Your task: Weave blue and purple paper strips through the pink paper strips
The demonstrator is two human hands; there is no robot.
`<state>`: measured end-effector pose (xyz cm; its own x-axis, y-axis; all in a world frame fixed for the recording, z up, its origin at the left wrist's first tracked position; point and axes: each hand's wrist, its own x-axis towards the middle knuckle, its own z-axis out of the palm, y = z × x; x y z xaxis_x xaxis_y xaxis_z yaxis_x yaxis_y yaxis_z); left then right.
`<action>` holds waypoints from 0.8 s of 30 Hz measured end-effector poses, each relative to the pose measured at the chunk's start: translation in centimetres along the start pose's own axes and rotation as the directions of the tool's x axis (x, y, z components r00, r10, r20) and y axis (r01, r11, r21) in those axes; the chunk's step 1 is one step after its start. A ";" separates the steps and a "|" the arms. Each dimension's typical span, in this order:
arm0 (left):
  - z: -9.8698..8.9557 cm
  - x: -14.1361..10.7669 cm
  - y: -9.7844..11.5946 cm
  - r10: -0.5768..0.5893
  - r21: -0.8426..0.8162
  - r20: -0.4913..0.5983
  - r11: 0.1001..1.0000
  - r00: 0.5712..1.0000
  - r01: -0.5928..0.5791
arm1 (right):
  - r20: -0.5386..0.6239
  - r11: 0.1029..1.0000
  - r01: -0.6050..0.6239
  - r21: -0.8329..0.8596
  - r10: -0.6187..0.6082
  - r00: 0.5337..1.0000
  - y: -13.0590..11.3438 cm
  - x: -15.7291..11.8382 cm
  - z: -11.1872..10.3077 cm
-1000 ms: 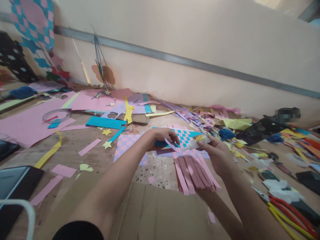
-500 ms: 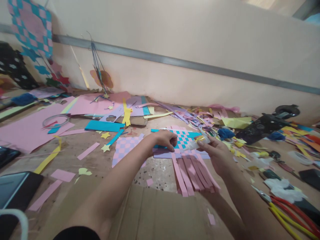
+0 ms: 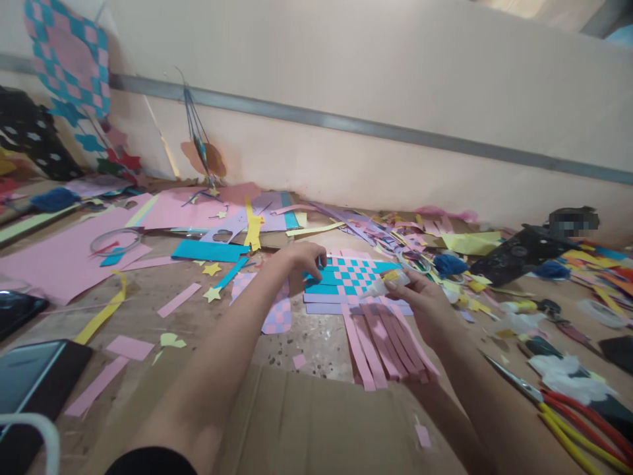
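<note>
A woven paper sheet of pink and blue strips lies in the middle of the table, with loose pink strips hanging toward me. Uncut-looking blue strip ends stick out on its left, above a lilac strip. Just over those blue ends is my left hand, empty, its fingers bent and the thumb apart. My right hand grips a small whitish glue bottle with a yellow label. The bottle's tip points down and left over the weave's lower part.
Scissors with red and yellow handles lie at lower right. Cardboard covers the near table. A lilac-pink woven piece is under my left forearm. Paper scraps crowd the back; a phone and a grey box stand left.
My left hand has moved left, off the middle of the weave to its blue strip ends, and its thumb has parted from the fingers. The right hand still holds the bottle in place.
</note>
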<state>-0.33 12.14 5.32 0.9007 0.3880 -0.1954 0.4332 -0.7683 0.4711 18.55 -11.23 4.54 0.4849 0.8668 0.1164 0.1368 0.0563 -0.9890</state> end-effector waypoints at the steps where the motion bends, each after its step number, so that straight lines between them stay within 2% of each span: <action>1: -0.2 -0.2 0.1 -0.016 0.015 0.007 1.000 1.000 0.016 | -0.001 1.000 0.001 -0.002 -0.001 1.000 0.1 0.0 0.1; 10: -0.1 -1.0 3.2 -0.115 0.163 0.014 0.980 0.993 0.111 | -0.027 0.996 -0.005 -0.086 0.003 1.000 0.7 0.2 0.2; 18: -0.3 -1.3 3.8 -0.156 0.171 0.055 0.975 0.986 0.145 | -0.027 0.997 -0.014 -0.082 0.011 1.000 1.0 0.2 0.2; 24: -0.5 -1.2 3.9 -0.116 0.144 0.103 0.984 0.988 0.100 | -0.009 0.997 -0.008 -0.071 0.008 1.000 1.0 0.1 0.4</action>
<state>0.25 8.90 7.81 0.8430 0.4198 -0.3364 0.5216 -0.7909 0.3201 18.37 -10.87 3.50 0.4940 0.8626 0.1095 0.1935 0.0137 -0.9810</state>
